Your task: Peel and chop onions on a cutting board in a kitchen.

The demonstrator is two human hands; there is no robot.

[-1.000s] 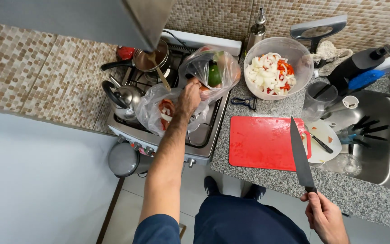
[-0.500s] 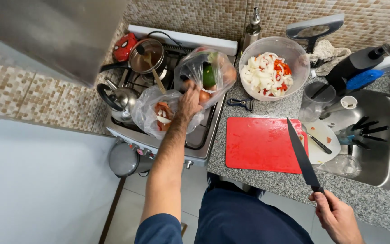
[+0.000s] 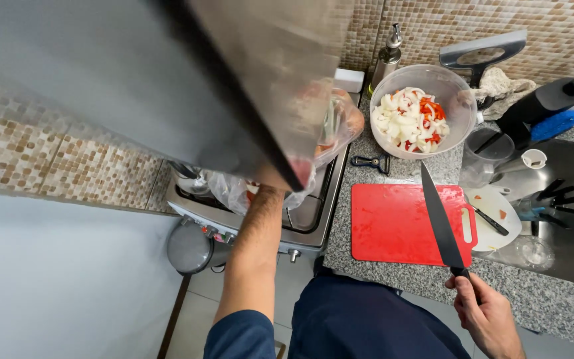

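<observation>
Worktop (image 3: 393, 279) of speckled granite, carrying a red cutting board (image 3: 396, 226) near its front edge. Clear bowl (image 3: 420, 110) of chopped onion and red pepper at the back edge; small black peeler (image 3: 370, 161) just behind the board. Sink (image 3: 566, 219) to the right, holding dark utensils. Grey cabinet door (image 3: 167, 80) blocks most of the stove (image 3: 300, 213) and hides the left hand; its grip cannot be told. Clear plastic bags (image 3: 330, 133), crumpled, lie over the stove. Right hand (image 3: 486, 316) is closed around the handle of a black-bladed knife (image 3: 440, 219), the blade lying over the board's right side.
</observation>
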